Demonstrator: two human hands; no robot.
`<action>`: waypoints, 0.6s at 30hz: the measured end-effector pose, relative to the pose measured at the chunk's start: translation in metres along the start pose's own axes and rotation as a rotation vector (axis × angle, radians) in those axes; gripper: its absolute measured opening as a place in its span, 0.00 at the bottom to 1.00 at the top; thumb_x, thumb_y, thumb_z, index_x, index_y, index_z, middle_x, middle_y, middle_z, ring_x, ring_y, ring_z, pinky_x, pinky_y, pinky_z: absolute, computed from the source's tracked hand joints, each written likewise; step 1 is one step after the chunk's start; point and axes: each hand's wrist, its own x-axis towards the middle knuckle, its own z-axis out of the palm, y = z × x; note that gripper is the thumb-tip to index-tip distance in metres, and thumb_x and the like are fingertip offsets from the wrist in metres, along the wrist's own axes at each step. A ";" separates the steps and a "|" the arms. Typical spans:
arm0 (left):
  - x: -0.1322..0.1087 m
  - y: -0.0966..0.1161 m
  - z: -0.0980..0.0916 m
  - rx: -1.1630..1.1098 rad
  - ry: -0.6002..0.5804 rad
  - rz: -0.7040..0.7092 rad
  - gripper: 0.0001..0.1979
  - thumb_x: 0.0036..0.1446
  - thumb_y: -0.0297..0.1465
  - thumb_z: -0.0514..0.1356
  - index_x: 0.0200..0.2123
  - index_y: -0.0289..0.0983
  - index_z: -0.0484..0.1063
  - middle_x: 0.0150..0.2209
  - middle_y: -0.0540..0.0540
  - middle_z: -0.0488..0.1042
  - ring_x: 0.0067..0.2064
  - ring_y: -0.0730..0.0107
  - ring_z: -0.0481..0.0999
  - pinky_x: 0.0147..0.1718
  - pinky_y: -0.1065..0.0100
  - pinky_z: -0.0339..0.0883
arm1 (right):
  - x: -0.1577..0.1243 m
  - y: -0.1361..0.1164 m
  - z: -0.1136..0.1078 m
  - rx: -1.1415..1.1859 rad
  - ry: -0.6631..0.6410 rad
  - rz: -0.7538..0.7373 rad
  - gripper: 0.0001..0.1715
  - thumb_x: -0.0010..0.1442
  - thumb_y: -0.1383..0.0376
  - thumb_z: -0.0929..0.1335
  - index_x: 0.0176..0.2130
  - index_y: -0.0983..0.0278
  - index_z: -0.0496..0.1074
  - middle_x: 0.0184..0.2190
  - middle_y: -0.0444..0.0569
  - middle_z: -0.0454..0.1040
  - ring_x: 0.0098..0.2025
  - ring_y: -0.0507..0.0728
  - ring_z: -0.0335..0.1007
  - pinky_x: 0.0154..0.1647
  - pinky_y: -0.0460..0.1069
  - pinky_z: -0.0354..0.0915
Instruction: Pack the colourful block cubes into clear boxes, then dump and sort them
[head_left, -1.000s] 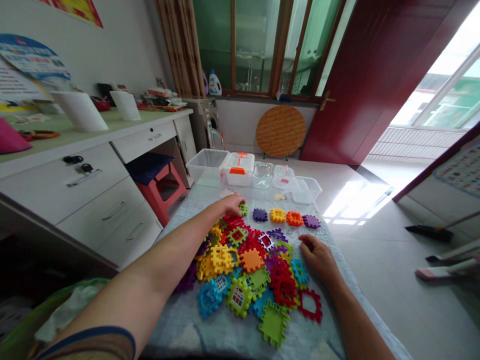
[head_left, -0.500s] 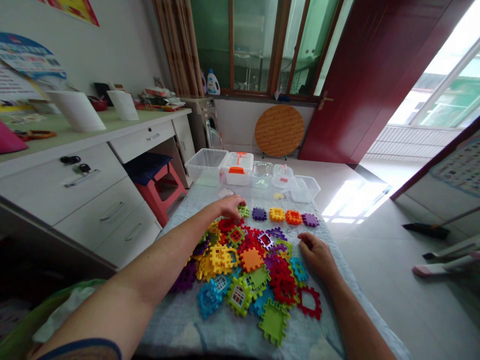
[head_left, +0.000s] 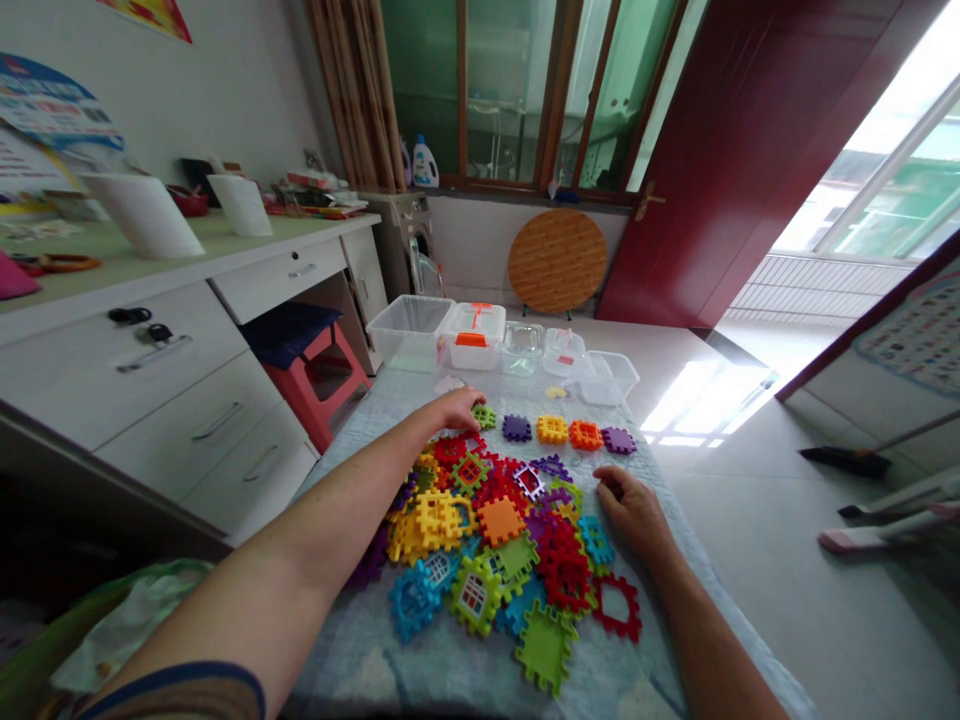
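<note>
My left hand (head_left: 459,408) reaches over the far side of the pile, at the left end of a row of blocks. Its thumb and forefinger are apart beside a green block (head_left: 485,417); whether they touch it is hard to tell. Rightward in that row lie a dark purple block (head_left: 517,428), a yellow block (head_left: 553,430), an orange block (head_left: 585,435) and a lighter purple block (head_left: 619,440). My right hand (head_left: 628,500) rests on the cloth right of the pile, fingers loosely bent, holding nothing. Nearby are a blue piece (head_left: 597,540) and a red frame piece (head_left: 618,607).
A heap of notched plastic pieces (head_left: 501,521) covers the table's middle. Behind the row stand a large clear bin (head_left: 411,325), a lidded box with orange clasp (head_left: 474,345) and smaller clear containers (head_left: 523,348). A stool (head_left: 300,350) and a white desk (head_left: 172,370) are left.
My left hand has drawn back slightly to the left, so more of the green block shows. My right hand stays where it was. The view has shifted a little.
</note>
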 end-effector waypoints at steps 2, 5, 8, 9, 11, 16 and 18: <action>0.001 0.001 0.000 0.006 0.012 0.004 0.29 0.40 0.29 0.65 0.51 0.36 0.73 0.51 0.43 0.76 0.50 0.59 0.75 0.48 0.70 0.68 | 0.000 0.000 0.000 0.002 -0.002 0.000 0.19 0.55 0.57 0.62 0.39 0.64 0.74 0.27 0.47 0.75 0.30 0.57 0.71 0.35 0.52 0.65; 0.003 0.005 0.000 0.020 0.036 0.014 0.29 0.42 0.28 0.63 0.51 0.35 0.73 0.52 0.42 0.75 0.51 0.58 0.74 0.50 0.68 0.66 | -0.001 -0.002 -0.001 0.001 0.002 0.003 0.18 0.55 0.57 0.61 0.39 0.63 0.74 0.27 0.47 0.75 0.31 0.58 0.71 0.36 0.52 0.65; 0.003 0.006 -0.002 0.028 0.028 0.026 0.29 0.41 0.27 0.63 0.51 0.35 0.73 0.52 0.42 0.75 0.50 0.59 0.74 0.50 0.69 0.66 | -0.001 -0.003 -0.001 0.000 -0.001 0.008 0.18 0.55 0.57 0.62 0.39 0.63 0.74 0.27 0.47 0.75 0.31 0.58 0.71 0.36 0.52 0.66; 0.003 0.006 -0.003 0.029 0.018 0.031 0.29 0.41 0.27 0.63 0.51 0.35 0.74 0.52 0.42 0.76 0.50 0.59 0.75 0.49 0.69 0.66 | -0.001 -0.003 -0.001 0.001 -0.003 0.009 0.18 0.55 0.57 0.62 0.39 0.63 0.74 0.28 0.47 0.75 0.31 0.58 0.72 0.36 0.52 0.66; 0.000 0.007 -0.004 0.031 -0.007 0.042 0.29 0.40 0.28 0.64 0.50 0.34 0.74 0.51 0.42 0.76 0.48 0.59 0.75 0.47 0.70 0.67 | -0.001 -0.003 -0.001 0.000 -0.007 0.009 0.19 0.55 0.57 0.62 0.40 0.64 0.74 0.28 0.48 0.76 0.31 0.58 0.72 0.36 0.52 0.66; -0.008 0.009 -0.005 0.025 -0.065 0.085 0.29 0.39 0.28 0.66 0.49 0.34 0.74 0.49 0.43 0.76 0.46 0.62 0.76 0.45 0.72 0.68 | 0.000 0.000 0.000 -0.009 -0.012 0.008 0.20 0.56 0.57 0.61 0.40 0.64 0.74 0.29 0.48 0.76 0.32 0.58 0.72 0.36 0.52 0.65; -0.011 0.011 -0.004 0.020 -0.076 0.103 0.28 0.39 0.29 0.66 0.49 0.36 0.74 0.49 0.44 0.76 0.47 0.62 0.76 0.45 0.72 0.68 | 0.000 0.000 0.000 -0.012 -0.007 0.000 0.19 0.56 0.57 0.61 0.40 0.64 0.75 0.29 0.48 0.76 0.31 0.58 0.72 0.36 0.52 0.65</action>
